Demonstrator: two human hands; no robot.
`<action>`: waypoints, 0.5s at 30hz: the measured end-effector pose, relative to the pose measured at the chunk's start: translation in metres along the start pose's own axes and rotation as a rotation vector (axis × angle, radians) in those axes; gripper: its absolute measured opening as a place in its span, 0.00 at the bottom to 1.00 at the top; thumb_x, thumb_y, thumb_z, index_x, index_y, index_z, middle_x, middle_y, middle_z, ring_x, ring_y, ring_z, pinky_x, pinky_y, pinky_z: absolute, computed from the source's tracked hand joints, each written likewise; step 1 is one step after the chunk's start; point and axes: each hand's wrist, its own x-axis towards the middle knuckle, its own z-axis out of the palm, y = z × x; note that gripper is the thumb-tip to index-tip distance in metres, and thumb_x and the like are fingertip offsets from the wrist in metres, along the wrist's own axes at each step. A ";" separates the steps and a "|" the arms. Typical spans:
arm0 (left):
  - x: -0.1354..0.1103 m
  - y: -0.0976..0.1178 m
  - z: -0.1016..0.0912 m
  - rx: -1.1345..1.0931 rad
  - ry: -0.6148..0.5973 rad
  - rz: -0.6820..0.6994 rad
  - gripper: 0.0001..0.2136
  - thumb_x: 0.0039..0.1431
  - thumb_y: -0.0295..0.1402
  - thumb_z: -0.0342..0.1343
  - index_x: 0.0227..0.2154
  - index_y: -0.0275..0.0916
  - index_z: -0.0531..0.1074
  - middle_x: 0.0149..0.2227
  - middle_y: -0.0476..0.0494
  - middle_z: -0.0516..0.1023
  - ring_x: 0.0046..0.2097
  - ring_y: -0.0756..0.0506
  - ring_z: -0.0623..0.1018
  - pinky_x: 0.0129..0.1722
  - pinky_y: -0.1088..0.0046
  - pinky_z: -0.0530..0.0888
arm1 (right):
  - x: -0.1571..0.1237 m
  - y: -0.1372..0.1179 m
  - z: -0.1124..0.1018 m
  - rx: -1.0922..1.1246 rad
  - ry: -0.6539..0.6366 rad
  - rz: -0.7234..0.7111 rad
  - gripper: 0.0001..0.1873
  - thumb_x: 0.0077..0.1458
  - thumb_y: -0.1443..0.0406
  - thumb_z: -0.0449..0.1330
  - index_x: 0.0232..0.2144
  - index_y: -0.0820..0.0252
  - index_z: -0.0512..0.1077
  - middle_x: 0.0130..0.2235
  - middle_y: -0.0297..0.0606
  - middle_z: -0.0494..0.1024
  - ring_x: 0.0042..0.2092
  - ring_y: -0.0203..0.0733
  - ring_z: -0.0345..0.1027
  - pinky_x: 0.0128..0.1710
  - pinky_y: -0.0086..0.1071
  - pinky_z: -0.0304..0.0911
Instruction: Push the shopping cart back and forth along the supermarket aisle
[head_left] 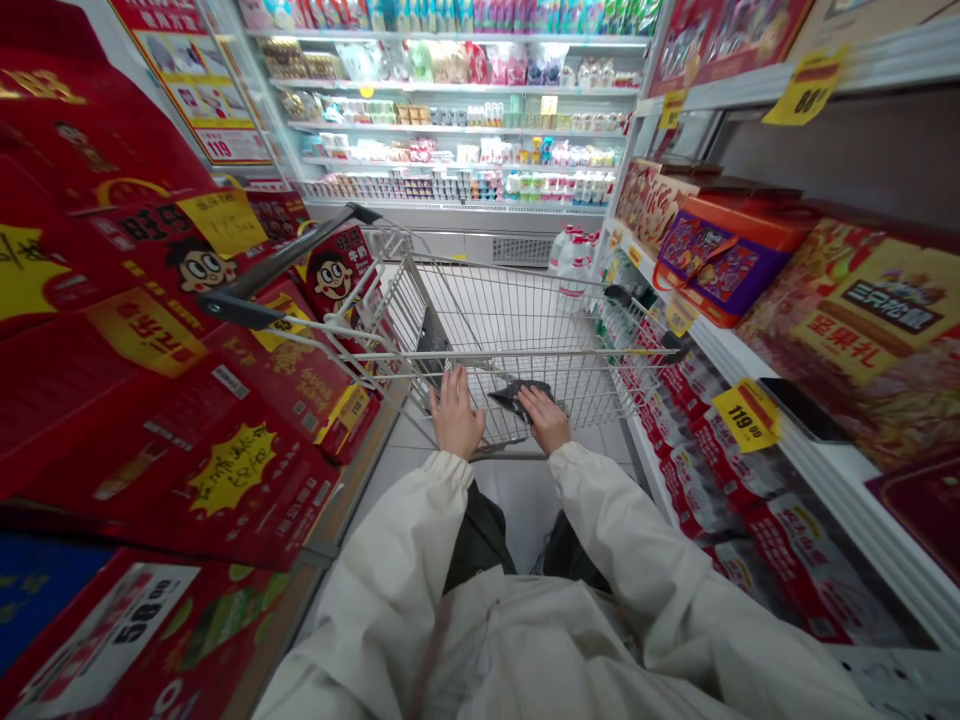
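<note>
A wire shopping cart (525, 354) stands sideways in front of me, its grey handle (289, 255) to the left. My left hand (456, 415) lies against the near side of the cart just below the top rail, fingers stretched out and nothing visible in it. Farther right, my right hand (546, 418) rests at the same side with its fingers extended. Those fingers overlap a small dark crumpled item (512, 396). Whether they touch it, or it lies in the basket behind the wires, I cannot tell.
Red gift boxes (247, 440) with price signs are stacked close on the left. A shelf (720, 350) on the right holds snack boxes and a dark phone-like slab (806, 408). Bottle packs (697, 480) sit below it. A lit refrigerated display (457, 130) spans the back.
</note>
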 end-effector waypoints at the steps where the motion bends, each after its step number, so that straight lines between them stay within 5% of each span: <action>1: 0.002 -0.002 -0.001 0.012 -0.012 0.013 0.37 0.51 0.29 0.49 0.67 0.34 0.51 0.69 0.39 0.54 0.70 0.39 0.50 0.69 0.52 0.43 | 0.009 -0.004 -0.001 0.003 0.010 -0.020 0.37 0.48 0.82 0.45 0.60 0.63 0.66 0.62 0.39 0.67 0.66 0.41 0.54 0.67 0.40 0.54; 5: 0.012 -0.002 0.000 0.036 -0.099 0.055 0.36 0.51 0.28 0.48 0.66 0.32 0.52 0.69 0.40 0.54 0.70 0.39 0.50 0.69 0.49 0.41 | 0.029 -0.011 0.005 -0.015 0.024 -0.030 0.35 0.51 0.81 0.43 0.60 0.62 0.66 0.61 0.39 0.68 0.66 0.41 0.55 0.66 0.41 0.55; 15: 0.013 0.001 0.007 0.022 -0.108 0.086 0.38 0.48 0.28 0.50 0.66 0.27 0.52 0.69 0.39 0.54 0.70 0.40 0.52 0.69 0.55 0.45 | -0.005 0.006 0.019 0.005 -0.092 -0.017 0.34 0.50 0.81 0.45 0.57 0.63 0.69 0.58 0.42 0.72 0.63 0.39 0.61 0.65 0.38 0.58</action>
